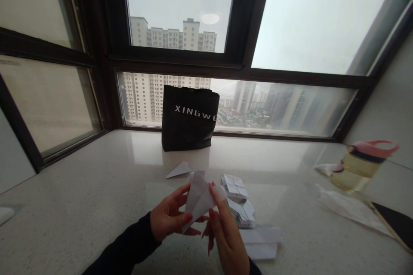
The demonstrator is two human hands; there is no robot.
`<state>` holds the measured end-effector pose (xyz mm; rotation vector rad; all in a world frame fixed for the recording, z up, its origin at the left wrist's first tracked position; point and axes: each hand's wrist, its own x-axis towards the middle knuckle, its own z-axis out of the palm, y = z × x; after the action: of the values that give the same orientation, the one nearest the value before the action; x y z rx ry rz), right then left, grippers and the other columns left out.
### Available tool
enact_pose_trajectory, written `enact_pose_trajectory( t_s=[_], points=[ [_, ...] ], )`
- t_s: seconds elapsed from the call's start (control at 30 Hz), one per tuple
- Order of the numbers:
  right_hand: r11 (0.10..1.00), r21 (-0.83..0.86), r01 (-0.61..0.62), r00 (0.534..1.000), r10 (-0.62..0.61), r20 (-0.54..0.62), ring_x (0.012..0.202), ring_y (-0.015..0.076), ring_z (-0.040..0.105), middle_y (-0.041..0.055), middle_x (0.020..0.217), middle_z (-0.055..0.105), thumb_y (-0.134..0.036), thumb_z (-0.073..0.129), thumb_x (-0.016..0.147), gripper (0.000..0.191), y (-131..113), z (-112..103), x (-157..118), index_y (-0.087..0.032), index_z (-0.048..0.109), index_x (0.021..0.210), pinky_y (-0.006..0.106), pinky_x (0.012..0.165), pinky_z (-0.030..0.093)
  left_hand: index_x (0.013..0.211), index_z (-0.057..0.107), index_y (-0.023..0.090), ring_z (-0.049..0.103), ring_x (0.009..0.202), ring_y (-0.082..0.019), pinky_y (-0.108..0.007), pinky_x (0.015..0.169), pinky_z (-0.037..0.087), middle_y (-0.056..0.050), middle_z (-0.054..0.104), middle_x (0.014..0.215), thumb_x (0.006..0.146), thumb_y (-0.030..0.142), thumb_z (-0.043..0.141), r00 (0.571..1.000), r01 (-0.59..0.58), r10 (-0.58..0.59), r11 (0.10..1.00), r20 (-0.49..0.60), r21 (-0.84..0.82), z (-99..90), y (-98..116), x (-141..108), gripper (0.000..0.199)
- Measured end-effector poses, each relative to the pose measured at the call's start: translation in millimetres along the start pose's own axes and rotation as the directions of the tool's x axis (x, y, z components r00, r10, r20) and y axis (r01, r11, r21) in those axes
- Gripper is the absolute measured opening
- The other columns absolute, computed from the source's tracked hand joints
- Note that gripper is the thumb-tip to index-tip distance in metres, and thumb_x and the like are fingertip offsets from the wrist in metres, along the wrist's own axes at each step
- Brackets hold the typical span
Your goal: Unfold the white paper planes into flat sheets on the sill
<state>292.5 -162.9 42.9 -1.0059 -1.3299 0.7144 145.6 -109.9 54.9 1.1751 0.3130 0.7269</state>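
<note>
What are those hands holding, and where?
A folded white paper: the left hand holds its lower left part, the right hand touches its right side.

Two hands (pixel 169 217), one held paper (pixel 198 197), one black bag (pixel 190 131), one bottle (pixel 356 169), one dark slab (pixel 395 223), two squarish paper piles (pixel 235 185).

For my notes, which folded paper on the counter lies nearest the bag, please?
The pointed paper, just beyond the left hand; the other papers lie farther right.

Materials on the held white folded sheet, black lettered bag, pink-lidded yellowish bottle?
White folded sheet: paper, matte; straight creased edges.
Black lettered bag: likely thin plastic or coated paper; soft sheen, crumpled side.
Pink-lidded yellowish bottle: probably plastic, smooth, see-through body; glass not ruled out.
</note>
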Motion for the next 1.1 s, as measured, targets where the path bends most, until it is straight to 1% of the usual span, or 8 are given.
enact_pose_trajectory(
  t_s=[0.1,0.23,0.3,0.37,0.43,0.5,0.83,1.1],
  points=[
    [0.995,0.094,-0.032,0.998,0.037,-0.049,0.05,0.01,0.049,0.0117,0.119,0.038,-0.039,0.041,0.079,0.052,0,1,1,-0.027,0.021,0.126,0.021,0.033,0.042,0.122,0.007,0.044,0.051,0.095,-0.028,-0.044,0.072,0.044,-0.006,0.036,0.123,0.069,0.022,0.06,0.998,-0.017,0.016,1.0,0.056,0.012,-0.1,4,0,0.078],
    [0.977,0.17,-0.128,0.99,0.134,-0.03,0.047,0.0129,0.051,0.005,0.077,0.057,-0.04,0.05,0.074,0.075,2,-4,5,-0.021,0.001,0.129,0.023,0.036,0.043,0.119,-0.012,0.046,0.052,0.093,-0.027,-0.045,0.071,0.044,-0.007,0.041,0.12,0.069,0.022,0.061,0.999,-0.018,0.017,0.999,0.045,0.032,2.0,8,-3,0.092],
    [0.971,0.151,-0.183,0.983,0.186,-0.004,0.042,0.0124,0.049,-0.0005,0.059,0.054,-0.04,0.053,0.072,0.069,5,-6,7,-0.016,0.016,0.125,0.021,0.033,0.04,0.12,-0.01,0.045,0.053,0.092,-0.027,-0.044,0.07,0.044,-0.007,0.042,0.118,0.068,0.022,0.062,0.999,0.005,-0.008,0.999,0.051,0.049,1.6,8,-5,0.091],
    [0.966,0.115,-0.23,0.973,0.228,0.032,0.036,0.0099,0.045,-0.003,0.048,0.049,-0.041,0.055,0.069,0.048,8,-7,8,-0.011,0.042,0.105,0.018,0.032,0.035,0.123,0.008,0.04,0.053,0.092,-0.027,-0.041,0.068,0.045,-0.008,0.043,0.117,0.067,0.023,0.062,0.997,0.045,-0.05,0.996,0.066,0.076,0.2,7,-7,0.08],
    [0.963,0.078,-0.257,0.966,0.254,0.044,0.033,0.0075,0.041,-0.0025,0.045,0.049,-0.043,0.056,0.067,0.034,10,-7,9,-0.011,0.05,0.078,0.017,0.031,0.032,0.119,0.028,0.03,0.052,0.093,-0.028,-0.037,0.066,0.046,-0.009,0.046,0.113,0.067,0.026,0.062,0.991,0.088,-0.098,0.99,0.087,0.107,-1.4,6,-8,0.062],
    [0.959,0.059,-0.277,0.961,0.275,0.036,0.033,0.0065,0.04,-0.0029,0.044,0.048,-0.044,0.057,0.064,0.033,11,-7,10,-0.012,0.049,0.07,0.017,0.031,0.03,0.112,0.039,0.024,0.052,0.093,-0.028,-0.036,0.067,0.046,-0.009,0.051,0.107,0.067,0.028,0.062,0.985,0.122,-0.135,0.984,0.105,0.127,-2.5,5,-9,0.051],
    [0.966,0.07,-0.25,0.968,0.249,0.024,0.036,0.008,0.041,-0.0041,0.046,0.047,-0.042,0.057,0.065,0.03,10,-7,9,-0.014,0.048,0.073,0.018,0.033,0.032,0.112,0.037,0.022,0.059,0.08,-0.024,-0.035,0.067,0.044,-0.011,0.061,0.091,0.071,0.03,0.058,0.969,0.22,-0.232,0.966,0.082,0.133,-6.8,4,-6,0.047],
    [0.967,0.06,-0.248,0.968,0.247,0.036,0.041,0.0099,0.044,-0.0025,0.051,0.05,-0.04,0.056,0.067,0.029,14,-7,8,-0.014,0.048,0.075,0.02,0.038,0.035,0.117,0.033,0.022,0.059,0.08,-0.024,-0.036,0.069,0.044,-0.012,0.062,0.091,0.069,0.027,0.061,0.977,0.199,-0.207,0.972,0.047,0.128,-9.7,1,-6,0.056]
  ],
)
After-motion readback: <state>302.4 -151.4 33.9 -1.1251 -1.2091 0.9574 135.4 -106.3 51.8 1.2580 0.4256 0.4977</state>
